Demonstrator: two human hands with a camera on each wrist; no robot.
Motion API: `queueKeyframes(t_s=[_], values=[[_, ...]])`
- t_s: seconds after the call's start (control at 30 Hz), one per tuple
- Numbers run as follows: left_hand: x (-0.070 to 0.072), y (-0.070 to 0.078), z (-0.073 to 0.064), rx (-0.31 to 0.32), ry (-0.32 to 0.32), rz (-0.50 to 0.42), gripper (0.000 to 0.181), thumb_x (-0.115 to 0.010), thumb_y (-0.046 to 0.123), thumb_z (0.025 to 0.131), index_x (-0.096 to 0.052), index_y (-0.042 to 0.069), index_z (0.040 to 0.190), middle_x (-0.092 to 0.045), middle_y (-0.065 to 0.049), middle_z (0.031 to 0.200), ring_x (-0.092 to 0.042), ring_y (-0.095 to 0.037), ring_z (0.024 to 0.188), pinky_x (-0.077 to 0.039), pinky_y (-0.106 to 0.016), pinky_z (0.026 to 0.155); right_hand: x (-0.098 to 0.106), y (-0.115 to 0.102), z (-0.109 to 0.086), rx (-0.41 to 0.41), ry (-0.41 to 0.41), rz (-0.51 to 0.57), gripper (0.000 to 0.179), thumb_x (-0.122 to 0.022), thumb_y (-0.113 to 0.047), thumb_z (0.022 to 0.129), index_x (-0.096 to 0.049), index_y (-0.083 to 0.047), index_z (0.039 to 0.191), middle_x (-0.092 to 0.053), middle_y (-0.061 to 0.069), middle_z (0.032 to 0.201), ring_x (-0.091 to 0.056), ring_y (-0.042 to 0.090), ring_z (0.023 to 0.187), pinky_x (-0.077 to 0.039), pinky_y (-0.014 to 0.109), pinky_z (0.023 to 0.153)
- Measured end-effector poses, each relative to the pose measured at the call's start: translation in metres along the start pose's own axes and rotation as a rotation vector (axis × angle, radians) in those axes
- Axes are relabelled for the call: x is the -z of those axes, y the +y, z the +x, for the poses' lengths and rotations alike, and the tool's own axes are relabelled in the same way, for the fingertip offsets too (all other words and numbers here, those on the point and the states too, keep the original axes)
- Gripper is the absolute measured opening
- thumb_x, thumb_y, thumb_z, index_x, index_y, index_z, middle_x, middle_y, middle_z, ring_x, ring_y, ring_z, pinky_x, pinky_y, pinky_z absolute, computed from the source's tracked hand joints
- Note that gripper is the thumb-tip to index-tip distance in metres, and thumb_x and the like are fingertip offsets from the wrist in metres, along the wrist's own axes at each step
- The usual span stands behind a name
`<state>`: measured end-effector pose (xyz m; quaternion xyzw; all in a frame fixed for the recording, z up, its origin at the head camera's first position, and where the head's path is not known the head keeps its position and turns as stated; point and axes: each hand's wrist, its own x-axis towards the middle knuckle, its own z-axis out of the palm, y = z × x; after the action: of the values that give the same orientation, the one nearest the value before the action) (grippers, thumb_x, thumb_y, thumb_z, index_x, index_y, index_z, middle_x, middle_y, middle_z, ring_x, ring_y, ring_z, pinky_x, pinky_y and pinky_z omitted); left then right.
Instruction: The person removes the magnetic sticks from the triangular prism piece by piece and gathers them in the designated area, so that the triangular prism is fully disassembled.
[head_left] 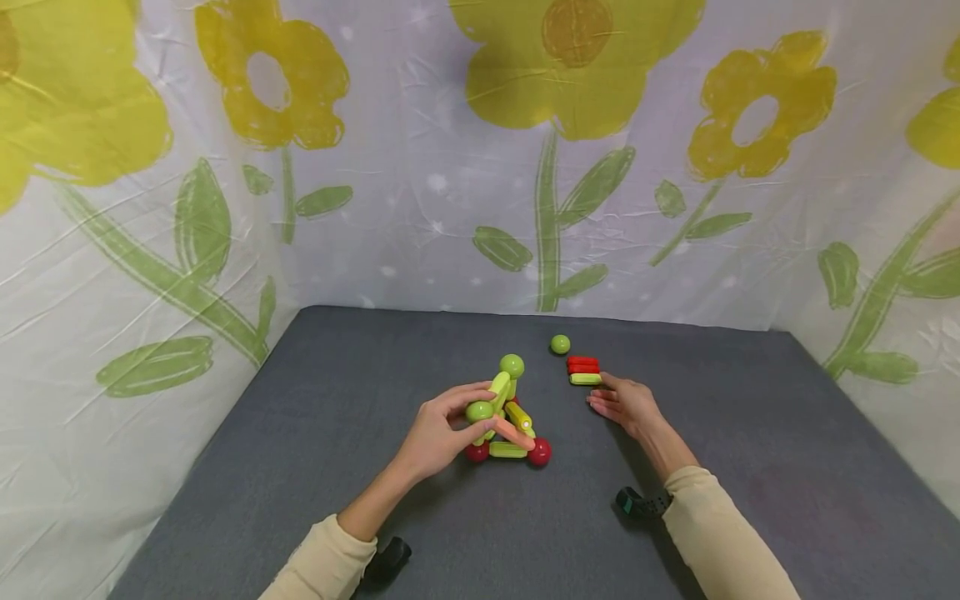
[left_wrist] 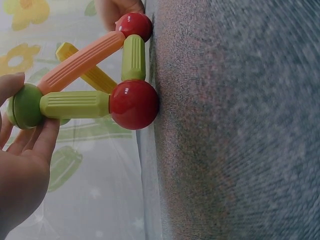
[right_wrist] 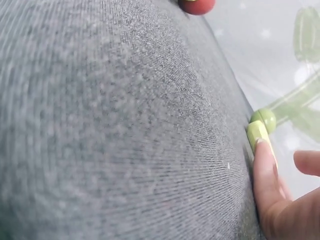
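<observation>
My left hand point(head_left: 442, 429) pinches a green ball point(head_left: 480, 412) at an upper corner of a frame of balls and ribbed rods. In the left wrist view, thumb and fingers lie on either side of that ball. A salmon rod point(left_wrist: 80, 62) and a light green rod point(left_wrist: 75, 104) run from it to two red balls point(left_wrist: 134, 104) low on the frame. A yellow rod point(head_left: 518, 415) slants behind, and another green ball point(head_left: 512, 365) tops the far side. My right hand point(head_left: 628, 406) touches a loose light green rod point(right_wrist: 257, 132) with a fingertip, its thumb held apart.
Red rods point(head_left: 582, 364) lie side by side just beyond the loose green rod. A single green ball point(head_left: 560, 344) sits farther back on the dark grey table point(head_left: 360, 358). Flower-printed cloth point(head_left: 420, 208) hangs behind the table and along both sides.
</observation>
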<state>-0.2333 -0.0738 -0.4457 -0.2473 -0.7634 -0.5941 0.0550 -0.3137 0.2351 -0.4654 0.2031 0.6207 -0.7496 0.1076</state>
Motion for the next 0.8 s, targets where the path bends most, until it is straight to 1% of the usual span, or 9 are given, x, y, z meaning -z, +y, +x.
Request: queueKeyframes(t_s=[0.1, 0.2, 0.33, 0.43, 0.63, 0.8], values=[[-0.0003, 0.0000, 0.0000, 0.007, -0.002, 0.006, 0.034, -0.075, 0.012, 0.084, -0.067, 0.004, 0.116, -0.056, -0.009, 0.131, -0.055, -0.025, 0.116, -0.049, -0.032, 0.088, 0.0012, 0.0002, -0.0008, -0.007, -0.005, -0.008, 0.060, -0.053, -0.019, 0.099, -0.023, 0.008, 0.144, -0.061, 0.007, 0.078, -0.066, 0.013, 0.067, -0.055, 0.027, 0.070], [-0.0004, 0.0003, 0.0000, 0.010, 0.000, 0.012, 0.035, -0.075, 0.013, 0.084, -0.067, 0.005, 0.116, -0.056, -0.008, 0.131, -0.055, -0.024, 0.116, -0.049, -0.031, 0.088, 0.0012, 0.0012, -0.0016, -0.019, -0.035, -0.032, 0.057, -0.052, -0.022, 0.100, -0.029, 0.010, 0.142, -0.062, 0.007, 0.079, -0.066, 0.013, 0.067, -0.055, 0.026, 0.069], [-0.0003, 0.0003, 0.0002, -0.001, 0.000, 0.013, 0.035, -0.075, 0.011, 0.083, -0.067, 0.004, 0.116, -0.056, -0.009, 0.131, -0.056, -0.025, 0.115, -0.049, -0.031, 0.088, -0.0010, 0.0031, -0.0022, -0.043, -0.116, -0.069, 0.053, -0.050, -0.026, 0.101, -0.039, 0.011, 0.137, -0.065, 0.006, 0.082, -0.066, 0.012, 0.071, -0.054, 0.023, 0.069], [-0.0003, 0.0000, 0.0000, -0.005, 0.000, 0.015, 0.035, -0.075, 0.011, 0.083, -0.067, 0.004, 0.116, -0.056, -0.009, 0.131, -0.055, -0.026, 0.116, -0.049, -0.031, 0.088, -0.0043, 0.0042, -0.0028, -0.053, -0.164, -0.084, 0.051, -0.048, -0.026, 0.101, -0.041, 0.011, 0.136, -0.066, 0.006, 0.084, -0.067, 0.012, 0.073, -0.054, 0.022, 0.069], [-0.0004, 0.0006, -0.0008, 0.010, 0.003, 0.018, 0.035, -0.075, 0.012, 0.084, -0.067, 0.005, 0.117, -0.056, -0.008, 0.131, -0.055, -0.024, 0.117, -0.049, -0.030, 0.088, -0.0083, 0.0041, -0.0012, -0.077, -0.162, -0.044, 0.045, -0.047, -0.019, 0.102, -0.041, 0.009, 0.137, -0.067, 0.006, 0.081, -0.067, 0.013, 0.071, -0.054, 0.022, 0.068], [-0.0004, 0.0012, -0.0002, 0.019, 0.002, 0.020, 0.035, -0.075, 0.012, 0.084, -0.067, 0.005, 0.117, -0.056, -0.006, 0.131, -0.054, -0.023, 0.117, -0.049, -0.030, 0.089, -0.0082, 0.0029, -0.0003, -0.071, -0.177, -0.017, 0.043, -0.044, -0.015, 0.102, -0.038, 0.009, 0.138, -0.067, 0.006, 0.080, -0.066, 0.012, 0.070, -0.054, 0.022, 0.068]])
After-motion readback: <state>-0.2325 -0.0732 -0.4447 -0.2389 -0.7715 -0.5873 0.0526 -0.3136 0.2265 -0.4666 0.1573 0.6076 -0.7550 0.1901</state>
